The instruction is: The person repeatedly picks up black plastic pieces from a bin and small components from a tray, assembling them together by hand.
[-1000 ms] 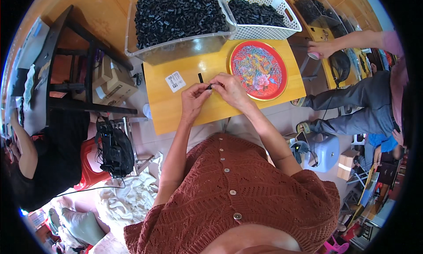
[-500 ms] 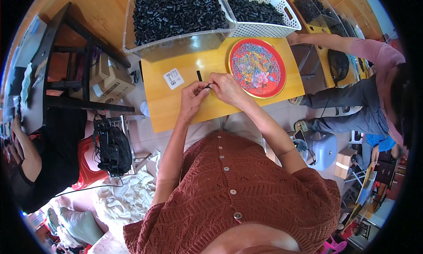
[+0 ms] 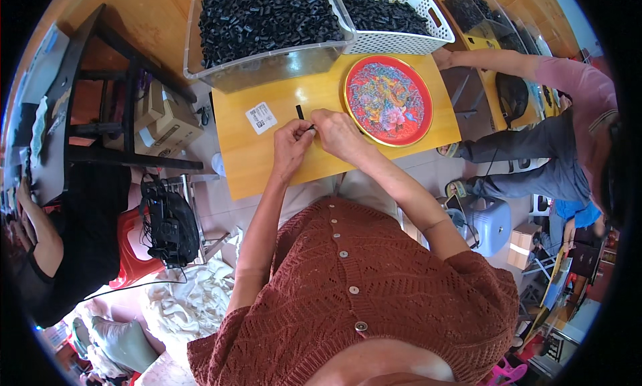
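Fingertips of left hand (image 3: 291, 145) and right hand (image 3: 340, 133) pinch small black piece (image 3: 311, 127); black strip (image 3: 299, 112) lies just beyond left hand, red tray (image 3: 426, 104) beyond and right of right hand.

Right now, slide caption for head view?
Left hand and right hand pinch a black part beside a red tray.

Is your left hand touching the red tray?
Apart. The head view shows the left hand well to the left of the red tray, with the right hand and some yellow table between them.
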{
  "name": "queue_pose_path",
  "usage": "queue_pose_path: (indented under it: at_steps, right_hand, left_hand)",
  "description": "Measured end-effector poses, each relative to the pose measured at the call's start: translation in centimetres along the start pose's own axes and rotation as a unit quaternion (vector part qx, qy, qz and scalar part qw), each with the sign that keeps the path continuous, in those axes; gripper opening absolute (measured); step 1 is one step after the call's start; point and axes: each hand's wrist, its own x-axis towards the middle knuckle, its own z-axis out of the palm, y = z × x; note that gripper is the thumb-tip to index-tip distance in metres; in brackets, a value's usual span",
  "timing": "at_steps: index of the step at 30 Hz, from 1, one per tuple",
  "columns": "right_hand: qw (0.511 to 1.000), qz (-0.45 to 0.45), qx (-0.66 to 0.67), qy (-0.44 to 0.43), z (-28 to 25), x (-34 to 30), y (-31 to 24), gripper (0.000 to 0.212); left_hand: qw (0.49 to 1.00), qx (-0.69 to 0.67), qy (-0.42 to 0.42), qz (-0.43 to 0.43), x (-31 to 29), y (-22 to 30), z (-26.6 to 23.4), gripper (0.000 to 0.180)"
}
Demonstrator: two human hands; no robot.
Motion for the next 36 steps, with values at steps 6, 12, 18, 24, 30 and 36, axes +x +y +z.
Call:
queue_pose_path:
  at_steps: [6,12,18,24,30,36]
  right_hand:
    - [0.997,0.032,0.04,-0.059,-0.9,0.7,0.5,0.006]
    - [0.987,0.085,0.121,-0.07,-0.2,0.9,1.7,0.006]
    - [0.999,0.033,0.001,-0.032,0.2,0.4,0.6,0.007]
    - [0.997,-0.006,0.06,0.038,1.0,-1.1,0.4,0.015]
    - [0.996,0.0,0.026,0.08,2.1,-1.4,0.4,0.017]
    - [0.992,-0.045,-0.02,0.114,3.1,-0.9,0.7,0.018]
  left_hand:
    - [1.0,0.013,-0.015,-0.014,-0.2,0.9,0.0,0.01]
    - [0.998,-0.022,-0.03,-0.044,0.1,1.1,-0.3,0.01]
    - [1.0,-0.002,-0.019,-0.02,0.1,1.3,-0.1,0.009]
    - [0.998,-0.061,0.009,-0.018,0.1,1.2,0.0,0.006]
    - [0.997,-0.028,0.034,-0.058,-0.1,2.3,0.4,0.007]
    - [0.994,-0.033,0.079,-0.073,0.2,2.1,0.7,0.009]
